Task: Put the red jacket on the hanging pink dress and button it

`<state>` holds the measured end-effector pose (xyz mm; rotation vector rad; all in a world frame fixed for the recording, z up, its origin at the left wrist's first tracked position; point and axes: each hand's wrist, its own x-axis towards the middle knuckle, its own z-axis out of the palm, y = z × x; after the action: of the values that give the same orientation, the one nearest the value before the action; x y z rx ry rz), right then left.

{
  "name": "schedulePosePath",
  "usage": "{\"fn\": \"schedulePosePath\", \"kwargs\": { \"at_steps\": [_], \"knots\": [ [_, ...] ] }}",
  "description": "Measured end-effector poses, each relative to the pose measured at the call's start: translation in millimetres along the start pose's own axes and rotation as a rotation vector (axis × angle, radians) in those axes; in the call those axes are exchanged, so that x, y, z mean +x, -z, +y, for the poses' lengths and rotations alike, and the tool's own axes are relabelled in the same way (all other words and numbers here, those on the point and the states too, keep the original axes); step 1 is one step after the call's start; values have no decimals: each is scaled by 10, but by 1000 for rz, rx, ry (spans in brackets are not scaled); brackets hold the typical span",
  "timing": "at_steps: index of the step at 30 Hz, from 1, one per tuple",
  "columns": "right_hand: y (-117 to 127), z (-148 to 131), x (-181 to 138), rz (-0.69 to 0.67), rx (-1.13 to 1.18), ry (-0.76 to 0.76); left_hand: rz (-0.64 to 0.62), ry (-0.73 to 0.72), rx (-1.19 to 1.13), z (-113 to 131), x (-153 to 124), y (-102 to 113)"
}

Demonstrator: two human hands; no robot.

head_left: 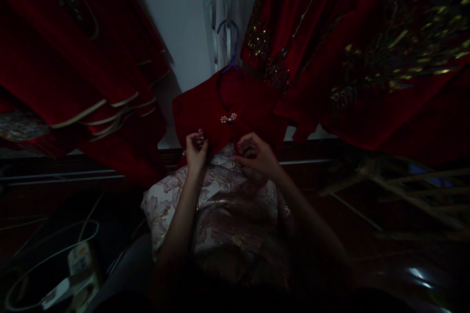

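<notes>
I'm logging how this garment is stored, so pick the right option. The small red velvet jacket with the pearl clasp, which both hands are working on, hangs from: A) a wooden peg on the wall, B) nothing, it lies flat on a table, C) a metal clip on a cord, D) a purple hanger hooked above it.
D: the purple hanger hooks above the small red velvet jacket, and its neck runs down into the collar.

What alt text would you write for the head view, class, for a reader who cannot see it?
Two hands, left hand and right hand, pinch the lower edge of a short red jacket on a purple hanger. A pale floral garment hangs below it, with red embroidered garments around.
</notes>
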<state>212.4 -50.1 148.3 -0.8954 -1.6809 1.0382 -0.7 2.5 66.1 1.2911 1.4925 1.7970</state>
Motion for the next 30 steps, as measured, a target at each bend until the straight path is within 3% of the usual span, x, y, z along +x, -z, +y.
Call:
{"fn": "schedulePosePath", "kwargs": {
  "at_steps": [6,11,15,23,30],
  "knots": [
    [-294,139,352,76,-110,26,-89,23,-127,35,57,-39],
    [-615,392,805,71,-218,-19,-76,5,-196,96,42,11],
    [-832,534,954,70,-209,27,-52,3,-173,108,55,84],
    [-866,509,893,110,-148,22,-90,3,-169,148,101,135],
    [-824,519,895,58,-133,45,-106,-10,-108,118,111,106]
  ]
}}
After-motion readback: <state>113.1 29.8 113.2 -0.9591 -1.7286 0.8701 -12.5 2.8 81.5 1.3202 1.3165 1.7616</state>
